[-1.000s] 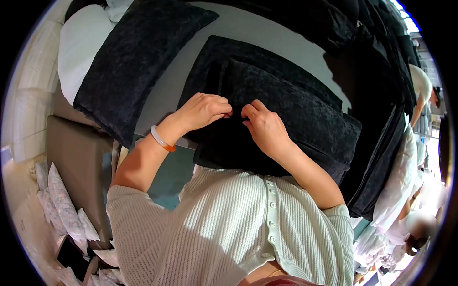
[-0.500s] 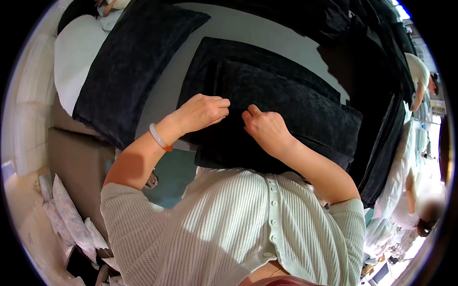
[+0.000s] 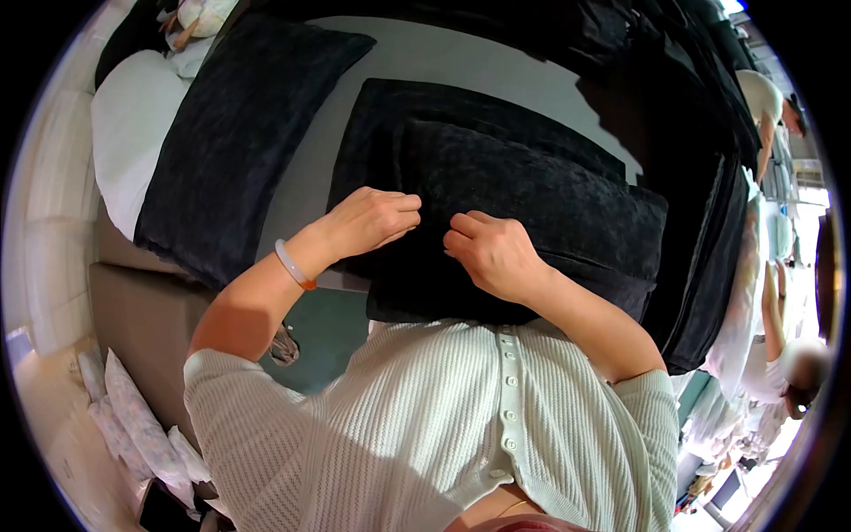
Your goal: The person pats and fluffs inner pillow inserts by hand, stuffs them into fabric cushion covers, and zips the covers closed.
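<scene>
Two pinches caught my eye in the head view, the left hand point(image 3: 381, 217) and the right hand point(image 3: 495, 255) facing each other across a narrow gap. On each, the fingers were curled in and the tips drawn together; whether thread or cloth was caught there, I couldn't tell, dark on dark. The cushion point(image 3: 550, 208) lay just off centre toward two o'clock, its left end under the hands, on a dark cloth point(image 3: 479, 102) spread over the table point(image 3: 452, 53).

The step in hand looked to me like fine fingertip work above that left end. I judged that the next move called for a sure pinch on each side, steady wrists, and a cushion kept from sliding.

It lay flat, its long axis running from about half past nine to half past three, the far short end toward the heap point(image 3: 709, 284) at three o'clock. I made out no mark that gave it a front. At ten o'clock a pillow point(image 3: 239, 142) ran lengthwise from one to seven, with a white pillow point(image 3: 133, 133) just past it. Another person point(image 3: 761, 93) showed at the two o'clock edge.
</scene>
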Available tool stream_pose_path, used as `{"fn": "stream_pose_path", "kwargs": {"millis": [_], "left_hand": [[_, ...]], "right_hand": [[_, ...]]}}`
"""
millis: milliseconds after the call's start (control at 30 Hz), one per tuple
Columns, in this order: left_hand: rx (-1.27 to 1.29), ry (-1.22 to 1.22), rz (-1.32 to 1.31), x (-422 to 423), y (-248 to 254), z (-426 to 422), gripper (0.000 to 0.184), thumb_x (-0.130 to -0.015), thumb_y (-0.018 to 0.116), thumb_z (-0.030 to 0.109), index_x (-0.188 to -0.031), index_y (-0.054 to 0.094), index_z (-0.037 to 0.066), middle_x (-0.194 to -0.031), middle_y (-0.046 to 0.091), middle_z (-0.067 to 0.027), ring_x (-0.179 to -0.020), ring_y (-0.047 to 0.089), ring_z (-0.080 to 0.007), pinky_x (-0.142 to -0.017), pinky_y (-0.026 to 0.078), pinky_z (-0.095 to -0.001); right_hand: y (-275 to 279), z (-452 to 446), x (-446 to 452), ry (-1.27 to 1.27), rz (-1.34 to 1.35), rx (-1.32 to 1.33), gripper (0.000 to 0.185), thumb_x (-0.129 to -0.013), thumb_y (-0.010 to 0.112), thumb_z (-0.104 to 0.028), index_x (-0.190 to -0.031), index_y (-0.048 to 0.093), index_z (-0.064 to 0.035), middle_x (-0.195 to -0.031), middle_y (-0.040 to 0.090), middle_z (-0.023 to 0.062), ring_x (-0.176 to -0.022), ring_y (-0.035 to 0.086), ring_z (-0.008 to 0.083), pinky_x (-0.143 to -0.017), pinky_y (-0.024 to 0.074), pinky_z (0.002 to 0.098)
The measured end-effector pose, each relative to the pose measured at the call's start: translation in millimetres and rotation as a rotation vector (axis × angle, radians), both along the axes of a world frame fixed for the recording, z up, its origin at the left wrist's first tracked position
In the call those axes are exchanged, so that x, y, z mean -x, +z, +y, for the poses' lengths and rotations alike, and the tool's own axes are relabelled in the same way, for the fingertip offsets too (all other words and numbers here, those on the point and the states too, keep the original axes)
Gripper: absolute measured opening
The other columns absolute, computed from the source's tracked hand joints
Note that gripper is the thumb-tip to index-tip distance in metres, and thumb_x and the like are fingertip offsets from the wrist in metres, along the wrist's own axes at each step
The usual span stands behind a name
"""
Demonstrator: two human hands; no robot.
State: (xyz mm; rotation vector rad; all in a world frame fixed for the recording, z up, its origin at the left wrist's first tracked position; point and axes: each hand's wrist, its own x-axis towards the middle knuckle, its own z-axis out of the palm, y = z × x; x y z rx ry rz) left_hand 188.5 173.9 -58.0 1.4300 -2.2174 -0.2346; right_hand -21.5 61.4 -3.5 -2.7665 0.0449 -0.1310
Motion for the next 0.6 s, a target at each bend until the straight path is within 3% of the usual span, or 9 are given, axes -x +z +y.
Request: {"fn": "stream_pose_path", "kwargs": {"millis": [100, 167, 267, 367, 433, 500, 600], "left_hand": [[-0.053, 0.012, -0.007, -3, -5, 1, 0.010, -0.079, 0.068, 0.009, -0.076, 0.060, 0.005, -0.080, 0.053, -0.0045, -0.076, 0.061, -0.0197, -0.060, 0.050, -0.0332], [-0.222, 0.098, 0.197, -9, -7, 2, 0.011, -0.080, 0.070, 0.010, -0.087, 0.064, 0.003, -0.086, 0.059, -0.0056, -0.078, 0.062, -0.0236, -0.066, 0.052, -0.0341], [-0.217, 0.237, 0.389, -9, 4, 6, 0.015, -0.078, 0.073, 0.011, -0.089, 0.066, 0.004, -0.092, 0.062, -0.0065, -0.083, 0.063, -0.0251, -0.073, 0.052, -0.0344], [-0.171, 0.136, 0.420, 7, 8, 7, 0.019, -0.077, 0.074, 0.011, -0.089, 0.064, 0.002, -0.092, 0.062, -0.0075, -0.088, 0.062, -0.0261, -0.078, 0.051, -0.0353], [-0.197, 0.124, 0.441, 11, 0, 8, 0.019, -0.079, 0.073, 0.013, -0.087, 0.059, 0.002, -0.088, 0.061, -0.0077, -0.088, 0.060, -0.0270, -0.077, 0.049, -0.0372], [-0.430, 0.171, 0.512, 8, 0, 0, 0.018, -0.078, 0.071, 0.008, -0.088, 0.058, 0.001, -0.089, 0.060, -0.0095, -0.088, 0.059, -0.0255, -0.077, 0.048, -0.0344], [-0.414, 0.171, 0.467, 0, -10, -15, 0.016, -0.079, 0.068, 0.006, -0.086, 0.055, 0.002, -0.081, 0.057, -0.0092, -0.075, 0.055, -0.0236, -0.071, 0.045, -0.0309]], "right_hand": [[-10, 2, 4, 0.003, -0.104, -0.045, 0.007, -0.074, 0.064, -0.006, -0.081, 0.063, -0.0049, -0.081, 0.056, 0.0052, -0.076, 0.058, 0.0205, -0.061, 0.0507, 0.0318], [-15, 1, 5, -0.027, -0.147, -0.046, 0.008, -0.074, 0.066, -0.007, -0.081, 0.063, -0.0051, -0.080, 0.056, 0.0048, -0.076, 0.058, 0.0200, -0.060, 0.0505, 0.0316], [-16, -1, 5, -0.074, -0.206, -0.064, 0.011, -0.074, 0.068, -0.010, -0.083, 0.063, -0.0053, -0.081, 0.055, 0.0048, -0.076, 0.057, 0.0208, -0.060, 0.0505, 0.0322], [-16, 0, -2, -0.166, -0.237, -0.040, 0.012, -0.076, 0.070, -0.013, -0.082, 0.062, -0.0062, -0.079, 0.058, 0.0055, -0.076, 0.059, 0.0227, -0.062, 0.0509, 0.0339], [-24, 5, -4, -0.222, -0.195, -0.029, 0.012, -0.077, 0.070, -0.014, -0.082, 0.061, -0.0071, -0.078, 0.059, 0.0061, -0.075, 0.061, 0.0236, -0.062, 0.0512, 0.0347], [-38, 3, -4, -0.325, -0.112, -0.014, 0.013, -0.081, 0.069, -0.019, -0.081, 0.060, -0.0098, -0.075, 0.065, 0.0082, -0.072, 0.066, 0.0256, -0.063, 0.0522, 0.0358], [-52, -2, -3, -0.279, -0.157, 0.093, 0.013, -0.085, 0.063, -0.022, -0.083, 0.059, -0.0102, -0.075, 0.067, 0.0071, -0.071, 0.068, 0.0238, -0.061, 0.0530, 0.0342]]}}
